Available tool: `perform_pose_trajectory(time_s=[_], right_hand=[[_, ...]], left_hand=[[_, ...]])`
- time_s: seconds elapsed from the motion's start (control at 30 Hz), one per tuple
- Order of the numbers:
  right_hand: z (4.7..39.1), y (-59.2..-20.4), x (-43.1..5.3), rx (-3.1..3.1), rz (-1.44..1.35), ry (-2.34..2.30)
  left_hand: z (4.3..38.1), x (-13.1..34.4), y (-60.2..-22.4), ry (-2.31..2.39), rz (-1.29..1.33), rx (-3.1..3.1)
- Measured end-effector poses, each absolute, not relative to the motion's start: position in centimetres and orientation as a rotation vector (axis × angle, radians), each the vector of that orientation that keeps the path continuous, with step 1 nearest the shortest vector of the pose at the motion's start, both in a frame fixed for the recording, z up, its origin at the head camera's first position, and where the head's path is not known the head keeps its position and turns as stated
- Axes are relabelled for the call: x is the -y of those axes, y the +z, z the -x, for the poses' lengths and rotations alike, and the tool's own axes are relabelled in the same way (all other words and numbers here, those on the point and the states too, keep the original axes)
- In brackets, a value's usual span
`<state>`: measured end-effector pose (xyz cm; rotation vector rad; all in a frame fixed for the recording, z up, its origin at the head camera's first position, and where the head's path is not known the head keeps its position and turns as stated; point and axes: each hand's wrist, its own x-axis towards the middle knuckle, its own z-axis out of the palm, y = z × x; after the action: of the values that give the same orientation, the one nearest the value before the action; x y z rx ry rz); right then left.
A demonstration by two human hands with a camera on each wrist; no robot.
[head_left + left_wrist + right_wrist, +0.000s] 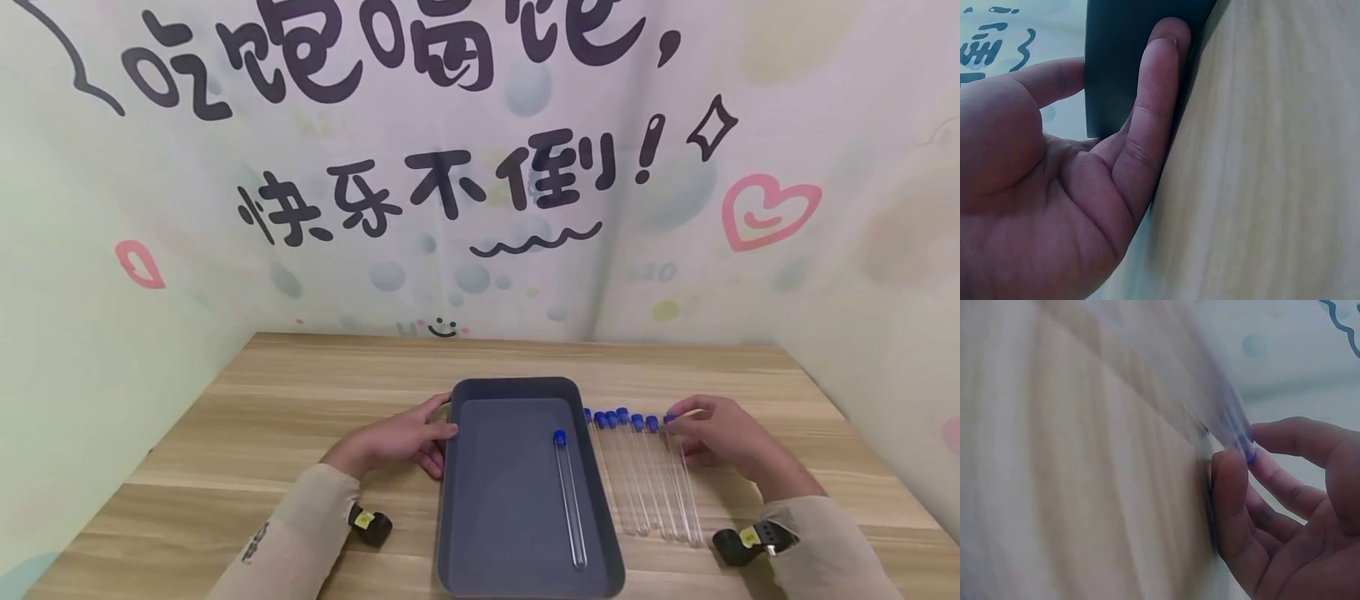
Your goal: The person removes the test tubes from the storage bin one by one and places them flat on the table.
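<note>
A dark grey tray (pixel 495 492) lies on the table, its long sides running away from me. My left hand (pixel 401 442) holds the tray's left side, thumb at the rim and fingers against the outer wall, as the left wrist view shows (pixel 1104 169). Inside the tray, towards its right side, lies a clear test tube (pixel 570 500) with a blue cap. To the right of the tray, several more blue-capped test tubes (pixel 641 475) lie in a row. My right hand (pixel 727 437) pinches the rightmost test tube (pixel 686 487) at its cap (pixel 1249 452).
The wooden tabletop (pixel 262 400) reaches back to a printed cloth (pixel 375 283) with dark lettering. Cloth walls stand at both sides. Each wrist wears a small black camera, one on the left (pixel 371 525) and one on the right (pixel 738 546).
</note>
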<state>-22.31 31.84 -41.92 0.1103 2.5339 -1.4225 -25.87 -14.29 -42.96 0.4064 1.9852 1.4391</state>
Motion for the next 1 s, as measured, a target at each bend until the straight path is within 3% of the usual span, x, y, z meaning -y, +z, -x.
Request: perform_pose_trajectory(time_s=[0.63,1.0], right_hand=[[22.2,-41.7,-31.1,-2.691,-0.12,-1.309],[21.1,-39.0,-28.2,-2.805,-0.011,-1.324]], left_hand=[[25.8,14.3,-43.1,1.437,-0.399,-1.985],[25.9,14.3,-43.2,1.447,-0.409,-1.976]])
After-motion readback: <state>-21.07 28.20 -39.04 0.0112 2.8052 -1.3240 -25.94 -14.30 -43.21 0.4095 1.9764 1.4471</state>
